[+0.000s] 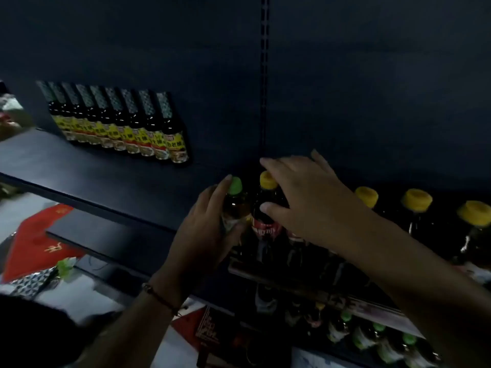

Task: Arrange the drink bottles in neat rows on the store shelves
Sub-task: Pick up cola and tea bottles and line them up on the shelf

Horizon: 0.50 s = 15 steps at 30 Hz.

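My left hand (202, 229) wraps a green-capped bottle (235, 205) at its shoulder, fingers curled around it, on the dark shelf (111, 181) at the left end of a row. My right hand (305, 200) reaches across over the next yellow-capped bottle (268, 205), fingers spread, thumb against its neck; whether it truly grips, I cannot tell. More yellow caps (417, 200) run on to the right. These look like full bottles, probably heavy, rigid and smooth, so I would hold the body rather than the cap. Both forearms come up from below.
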Tool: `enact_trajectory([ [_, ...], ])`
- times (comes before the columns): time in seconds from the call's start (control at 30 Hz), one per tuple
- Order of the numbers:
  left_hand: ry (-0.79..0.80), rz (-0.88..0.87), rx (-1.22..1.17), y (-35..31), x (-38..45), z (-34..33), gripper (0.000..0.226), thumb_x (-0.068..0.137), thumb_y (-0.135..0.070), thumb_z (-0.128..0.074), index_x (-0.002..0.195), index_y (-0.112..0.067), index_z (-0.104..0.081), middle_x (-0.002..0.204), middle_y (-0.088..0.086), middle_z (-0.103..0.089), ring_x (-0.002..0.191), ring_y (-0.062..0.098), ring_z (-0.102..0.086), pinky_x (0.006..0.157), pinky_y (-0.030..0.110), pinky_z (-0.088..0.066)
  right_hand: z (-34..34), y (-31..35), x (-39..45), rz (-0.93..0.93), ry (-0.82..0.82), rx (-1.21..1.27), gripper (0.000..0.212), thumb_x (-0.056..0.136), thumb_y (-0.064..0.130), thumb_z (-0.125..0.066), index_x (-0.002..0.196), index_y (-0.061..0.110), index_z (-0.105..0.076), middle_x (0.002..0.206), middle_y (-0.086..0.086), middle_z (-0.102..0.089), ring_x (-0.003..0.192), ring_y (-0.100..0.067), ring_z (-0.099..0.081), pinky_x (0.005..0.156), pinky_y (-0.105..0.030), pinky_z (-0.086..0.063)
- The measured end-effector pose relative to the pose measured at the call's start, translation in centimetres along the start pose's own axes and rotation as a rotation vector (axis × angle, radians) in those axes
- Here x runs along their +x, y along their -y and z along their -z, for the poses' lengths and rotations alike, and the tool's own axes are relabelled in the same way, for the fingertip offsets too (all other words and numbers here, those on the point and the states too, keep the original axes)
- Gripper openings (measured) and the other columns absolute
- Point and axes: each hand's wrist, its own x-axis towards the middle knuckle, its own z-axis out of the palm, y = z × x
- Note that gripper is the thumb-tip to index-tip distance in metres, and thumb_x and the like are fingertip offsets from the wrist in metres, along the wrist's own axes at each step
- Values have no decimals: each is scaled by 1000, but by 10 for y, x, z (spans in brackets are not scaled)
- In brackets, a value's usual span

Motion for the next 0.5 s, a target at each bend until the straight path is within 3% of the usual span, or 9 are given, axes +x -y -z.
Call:
enact_trajectory([
  [0.1, -1, -42, -46, 6, 2, -2, 81, 89, -49, -60, 155, -31, -17, 149, -4, -38, 126, 7, -46, 89, 27, -48, -3, 1, 16, -13, 103, -34, 66, 94, 53, -49, 151, 27, -25, 137, 2, -51, 132, -18, -41, 120, -42, 1],
  [0.2, 1, -25, -55, 13, 3, -7, 81, 86, -43, -62, 153, -37, -17, 146, -3, -38, 124, 18, -51, 83, 35, -51, -5, 7, 22, -55, 91, 4, 49, 95, 46, -53, 139, 27, -41, 112, 3, -61, 112, -16, -54, 120, -38, -5],
  [0.37, 3, -68, -74, 17, 1, -8, 80, 87, -40, -62, 153, -37, -17, 141, 1, -40, 115, 22, -53, 78, 42, -56, 0, 10, 18, -84, 75, 7, 39, 94, 44, -55, 130, 29, -49, 103, 7, -62, 105, -11, -55, 120, -35, 2],
  [0.5, 27, -87, -110, 18, -2, -4, 93, 88, -33, -70, 155, -40, -7, 145, 0, -36, 122, 20, -47, 88, 37, -51, 6, 23, 7, -82, 24, -12, 36, 94, 42, -57, 127, 29, -53, 89, 9, -62, 99, -10, -57, 119, -30, 9],
])
